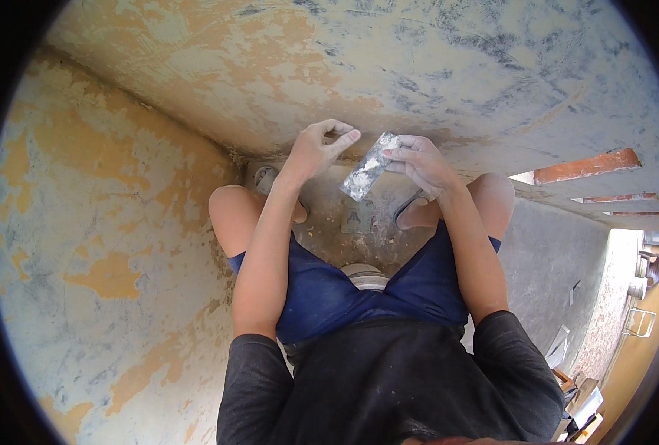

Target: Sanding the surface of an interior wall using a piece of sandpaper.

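My right hand grips a flat, rectangular metal scraper by its upper right end, thumb on the face and fingers behind. White powder or filler streaks the scraper's grey face, and its long side slants down to the left. Just left of it, apart from the scraper, my left hand is raised with thumb and fingers curled together in a pinch. I see nothing between its fingertips. Both hands are dusty. They are in front of a patchy, scraped wall, above my spread knees.
Another wall with peeling ochre paint stands close on my left, meeting the front wall in a corner. A whitish bucket shows between my thighs. A flat greenish piece lies on the dusty floor. Reddish-edged wall openings are at right.
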A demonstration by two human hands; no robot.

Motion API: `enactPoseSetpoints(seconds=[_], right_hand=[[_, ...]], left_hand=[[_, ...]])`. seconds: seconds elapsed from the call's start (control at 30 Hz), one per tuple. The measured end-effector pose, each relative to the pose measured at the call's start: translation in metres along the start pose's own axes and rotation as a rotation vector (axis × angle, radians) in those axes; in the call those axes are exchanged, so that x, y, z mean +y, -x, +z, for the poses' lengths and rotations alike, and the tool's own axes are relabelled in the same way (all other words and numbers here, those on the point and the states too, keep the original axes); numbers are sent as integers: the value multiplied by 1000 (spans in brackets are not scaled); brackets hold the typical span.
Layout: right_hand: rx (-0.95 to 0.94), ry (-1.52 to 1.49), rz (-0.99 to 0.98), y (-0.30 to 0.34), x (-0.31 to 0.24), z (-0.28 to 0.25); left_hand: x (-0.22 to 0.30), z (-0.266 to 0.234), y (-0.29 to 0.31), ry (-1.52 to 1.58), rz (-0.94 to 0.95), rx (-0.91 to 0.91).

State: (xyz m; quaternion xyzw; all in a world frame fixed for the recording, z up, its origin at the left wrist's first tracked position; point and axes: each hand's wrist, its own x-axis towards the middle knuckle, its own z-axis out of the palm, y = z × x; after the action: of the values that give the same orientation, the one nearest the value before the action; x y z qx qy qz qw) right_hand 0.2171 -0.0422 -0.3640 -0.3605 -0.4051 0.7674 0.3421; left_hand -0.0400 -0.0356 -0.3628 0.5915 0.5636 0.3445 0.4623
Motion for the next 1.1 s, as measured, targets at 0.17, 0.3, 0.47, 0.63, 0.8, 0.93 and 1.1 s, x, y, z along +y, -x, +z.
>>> enactPoseSetpoints(seconds=[0.17,0.3,0.47,0.63,0.8,0.93,1.1], right_hand=[[103,-148,-36,-6,6,2],[175,-147,-80,-6,8,6],[210,-108,-104,-7,8,13],[328,-73,-170,-8,8,11],[387,-19,-226,-7,6,12],[472,245,-315,-5,6,16],[583,515,-387,3,9,13]], left_hand=[[25,9,31,-206,404,-153],[20,20,37,-427,473,-10],[15,13,24,-464,430,-5],[20,27,25,-510,546,85],[25,39,22,-575,601,138],[12,49,9,-641,623,196],[16,52,6,-617,728,298]])
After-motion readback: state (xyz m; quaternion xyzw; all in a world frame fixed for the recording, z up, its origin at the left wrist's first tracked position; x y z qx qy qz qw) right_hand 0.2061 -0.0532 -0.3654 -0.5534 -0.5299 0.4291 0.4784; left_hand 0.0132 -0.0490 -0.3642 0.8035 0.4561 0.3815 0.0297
